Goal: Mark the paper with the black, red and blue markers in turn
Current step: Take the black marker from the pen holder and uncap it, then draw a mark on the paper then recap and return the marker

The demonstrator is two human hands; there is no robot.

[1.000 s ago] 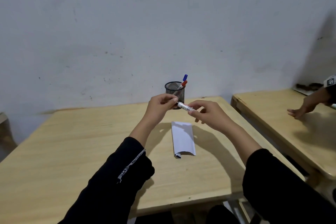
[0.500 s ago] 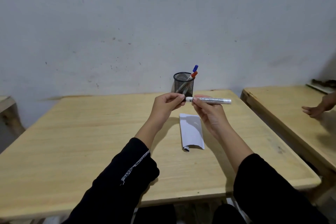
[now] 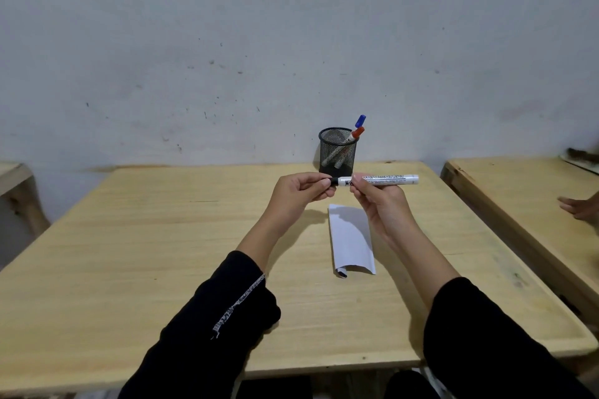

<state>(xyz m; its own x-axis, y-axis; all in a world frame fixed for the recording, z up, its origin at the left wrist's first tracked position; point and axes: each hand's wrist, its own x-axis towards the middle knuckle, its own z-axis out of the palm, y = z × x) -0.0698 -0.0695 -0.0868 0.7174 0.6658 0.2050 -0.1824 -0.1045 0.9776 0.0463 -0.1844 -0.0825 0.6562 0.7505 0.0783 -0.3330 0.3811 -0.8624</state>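
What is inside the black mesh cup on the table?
The mesh cup holds a red-capped marker and a blue-capped marker, both leaning right. The mesh blurs their lower ends, so anything else inside cannot be told.

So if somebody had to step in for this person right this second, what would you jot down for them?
Left hand: pinching the black cap end of the white-barrelled black marker.
Right hand: gripping that marker's barrel, held level above the table.
Red-capped marker and blue-capped marker: standing in the black mesh pen cup by the wall.
Folded white paper: flat on the pale wooden table, no marks visible.
Done: black marker picked up.
Left: uncap, mark in black, then red, then blue.
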